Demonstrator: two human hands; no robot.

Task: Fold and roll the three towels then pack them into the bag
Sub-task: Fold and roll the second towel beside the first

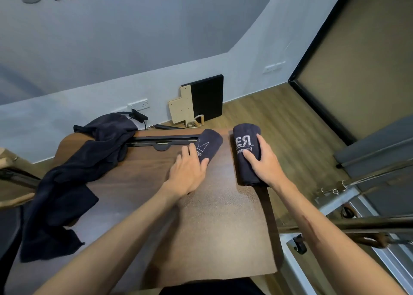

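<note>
— Grey walls are closing off the far side, with raised letters high up and wooden flooring running to the right. What is sitting in front of them?

— A dark brown wooden bench (212,216) is filling the middle of the head view. Two rolled dark navy towels are lying at its far right corner, each with white stitched lettering. The left rolled navy towel (209,145) is lying tilted, just beside a black metal slot rail (163,139) set into the bench top. The right rolled navy towel (247,154) is lying apart from the first, right at the bench's right edge and partly overhanging it.

— And the hands?

— The left hand (188,174) is lying flat, fingers straight and spread, fingertips touching the near end of the left roll; it is gripping nothing. The right hand (263,163) is resting over the right roll, fingers bending round its side and thumb lying across the lettering, holding it.

— Is the third towel showing?

— An unrolled dark navy towel (73,183) is lying crumpled on the bench's left side, draping over its edge. A tan object (11,160) is showing at the far left; I cannot tell what it is.

— Anything behind?

— A black flat panel (207,98) with a pale wooden board (182,107) is leaning against the wall.
</note>
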